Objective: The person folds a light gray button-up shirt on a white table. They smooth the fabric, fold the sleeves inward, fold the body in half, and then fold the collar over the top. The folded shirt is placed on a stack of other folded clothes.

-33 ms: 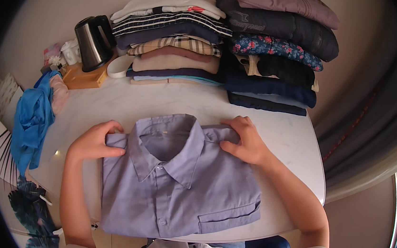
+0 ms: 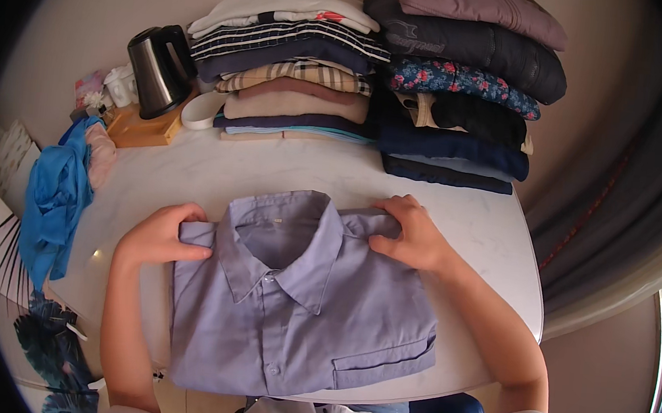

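Observation:
A folded lavender-grey collared shirt [image 2: 301,307] lies front up on the near part of the table, its collar standing and buttoned at the neck. A chest pocket flap shows at its lower right, and the lower edge reaches the table's front edge. My left hand [image 2: 165,234] pinches the left shoulder, the thumb on top and the fingers curled round the far side. At the right shoulder, my right hand [image 2: 412,234] is closed on the cloth in the same way. Some fingertips are hidden behind the fabric.
Along the back of the white table [image 2: 271,165] stand a tall stack of folded clothes [image 2: 299,84] and another stack [image 2: 458,83] beside it. A steel kettle [image 2: 159,70] sits on a wooden tray [image 2: 143,129] by a white bowl [image 2: 201,110]. Blue cloth [image 2: 57,196] hangs at the left.

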`<state>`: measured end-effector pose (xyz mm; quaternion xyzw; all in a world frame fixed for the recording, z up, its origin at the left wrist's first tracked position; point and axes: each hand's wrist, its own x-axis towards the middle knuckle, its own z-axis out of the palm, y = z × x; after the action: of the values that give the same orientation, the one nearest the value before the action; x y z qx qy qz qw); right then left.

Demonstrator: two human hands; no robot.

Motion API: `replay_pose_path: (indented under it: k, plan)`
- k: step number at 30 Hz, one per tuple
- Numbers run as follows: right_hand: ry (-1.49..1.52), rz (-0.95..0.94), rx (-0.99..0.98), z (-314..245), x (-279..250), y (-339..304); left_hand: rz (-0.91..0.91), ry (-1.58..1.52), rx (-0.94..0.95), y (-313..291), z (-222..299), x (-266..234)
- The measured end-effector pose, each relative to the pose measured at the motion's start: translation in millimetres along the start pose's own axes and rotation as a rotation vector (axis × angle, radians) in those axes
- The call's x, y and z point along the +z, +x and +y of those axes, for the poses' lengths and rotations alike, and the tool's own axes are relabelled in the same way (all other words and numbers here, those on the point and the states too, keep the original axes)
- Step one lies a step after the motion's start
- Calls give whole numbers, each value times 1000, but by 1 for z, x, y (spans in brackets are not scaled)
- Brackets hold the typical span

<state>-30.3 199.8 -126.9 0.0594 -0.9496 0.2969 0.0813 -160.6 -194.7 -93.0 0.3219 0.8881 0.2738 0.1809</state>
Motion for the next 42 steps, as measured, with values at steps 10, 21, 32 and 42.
replay_pose_path:
  k: [10, 21, 32, 42]
  plan:
    - [537, -70, -46, -26, -44, 20, 127, -305, 190, 9, -1, -24]
    - [-178, 401, -562, -64, -76, -33, 611, 135, 602, -32, 72, -33]
    - [-277, 20, -558, -28, -22, -114, 352, 388, 545, -97, 44, 78]
    - [-156, -34, -533, -67, -37, -97, 182, 173, 516, -103, 55, 64]
